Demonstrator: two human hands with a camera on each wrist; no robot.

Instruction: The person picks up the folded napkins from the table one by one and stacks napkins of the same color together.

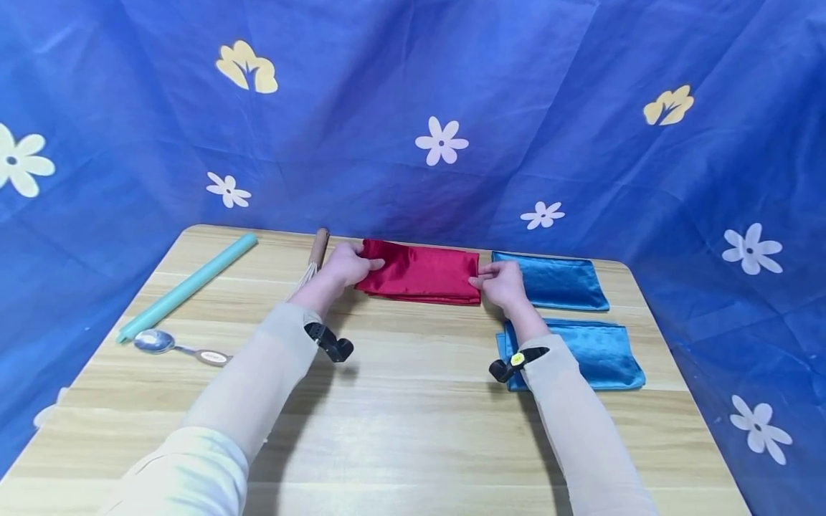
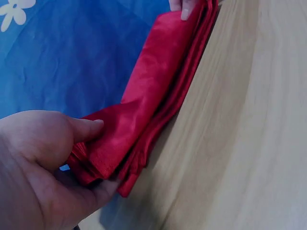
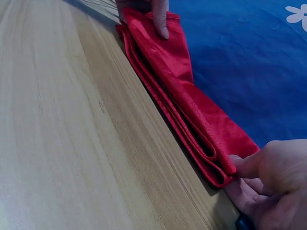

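The far side is closed off by a blue backdrop [image 1: 361, 107] printed with white flowers and two yellow motifs. Below it a wood-grain tabletop [image 1: 400, 430] is seen, crossed from the near edge by two pale arms, the left sleeve [image 1: 252, 380] and the right sleeve [image 1: 581, 430]. On the right, two folded blue cloths are laid one beyond the other; the near blue cloth [image 1: 603, 355] is partly hidden by the right forearm, and a corner of the far blue cloth [image 1: 564, 283] by the right hand [image 1: 503, 284]. One folded red cloth [image 1: 426, 272] is held at the middle of the far edge, its layers stacked. Its left end is pinched by the left hand [image 1: 348, 265], thumb above and fingers beneath; its right end is gripped between the right thumb and fingers. The hands are thus kept well apart. At far left one teal rod [image 1: 190, 287] is set slantwise. One whisk [image 1: 318, 249] is partly covered by the left hand, and one spoon [image 1: 155, 341] is placed just beside the rod's near end. Two black wrist cameras [image 1: 330, 344] are worn, one per wrist.
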